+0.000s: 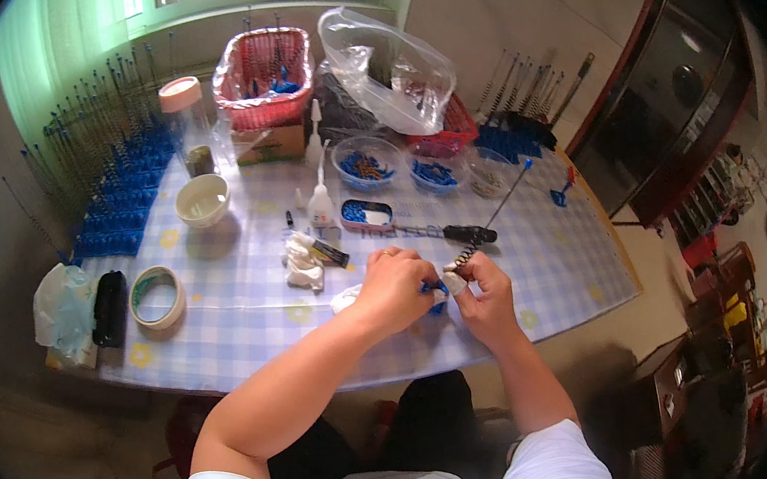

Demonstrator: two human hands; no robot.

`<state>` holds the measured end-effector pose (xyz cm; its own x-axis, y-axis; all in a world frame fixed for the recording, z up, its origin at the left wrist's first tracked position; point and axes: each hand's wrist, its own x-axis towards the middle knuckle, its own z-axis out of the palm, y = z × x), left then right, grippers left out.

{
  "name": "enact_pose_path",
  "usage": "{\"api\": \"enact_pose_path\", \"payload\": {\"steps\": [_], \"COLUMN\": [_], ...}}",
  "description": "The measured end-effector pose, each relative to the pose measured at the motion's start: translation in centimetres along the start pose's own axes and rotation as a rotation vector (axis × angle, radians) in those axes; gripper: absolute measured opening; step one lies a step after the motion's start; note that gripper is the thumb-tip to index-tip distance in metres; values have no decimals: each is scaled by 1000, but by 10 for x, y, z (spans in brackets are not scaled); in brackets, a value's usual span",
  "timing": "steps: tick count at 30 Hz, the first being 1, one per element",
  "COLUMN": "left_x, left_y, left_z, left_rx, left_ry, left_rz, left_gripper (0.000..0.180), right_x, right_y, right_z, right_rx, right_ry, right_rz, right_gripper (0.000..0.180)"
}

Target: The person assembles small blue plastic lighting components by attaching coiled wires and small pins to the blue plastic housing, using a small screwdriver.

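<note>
Near the table's front edge, my left hand [395, 287] is closed on a small blue piece [434, 303], partly hidden by the fingers. Close beside it, my right hand [485, 296] pinches the lower end of a dark coil spring [468, 255]. From the spring a thin rod rises, tilted to the right and topped by a blue tip [528, 165]. The thumb and fingers of my right hand look wrapped in something pale. The blue piece and the spring's foot meet between my hands; whether they are joined I cannot tell. White tissue [345, 299] lies by my left hand.
Ahead stand a squeeze bottle [320, 207], an oval tin [367, 213] of blue bits, a tub of parts [364, 163] and a dark tool [470, 233]. To the left are a tape roll [179, 299], a white bowl [203, 201] and rows of spring-topped blue pieces [123, 211].
</note>
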<state>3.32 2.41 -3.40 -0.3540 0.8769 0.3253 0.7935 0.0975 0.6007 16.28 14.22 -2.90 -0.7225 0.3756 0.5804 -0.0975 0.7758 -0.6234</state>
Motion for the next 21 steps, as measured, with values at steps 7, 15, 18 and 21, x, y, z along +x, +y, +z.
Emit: {"api": "enact_pose_path", "payload": {"steps": [7,15,18,21], "left_x": [-1,-2,-1,-1], "left_y": [2,-2,1,0], "left_z": [0,5,4,3], "left_rx": [-3,-13,-18,-11], "left_ry": [14,68,72,53], "left_rz": [-6,23,21,18], "left_gripper": [21,17,16,17], "right_x": [2,0,-1,-1], "right_y": [-4,1,0,2], "right_z": [-3,2,0,3], "right_rx": [185,77,57,38], "right_ry": [22,20,24,17], "right_rz": [110,13,0,-4], "right_gripper": [14,11,11,12]}}
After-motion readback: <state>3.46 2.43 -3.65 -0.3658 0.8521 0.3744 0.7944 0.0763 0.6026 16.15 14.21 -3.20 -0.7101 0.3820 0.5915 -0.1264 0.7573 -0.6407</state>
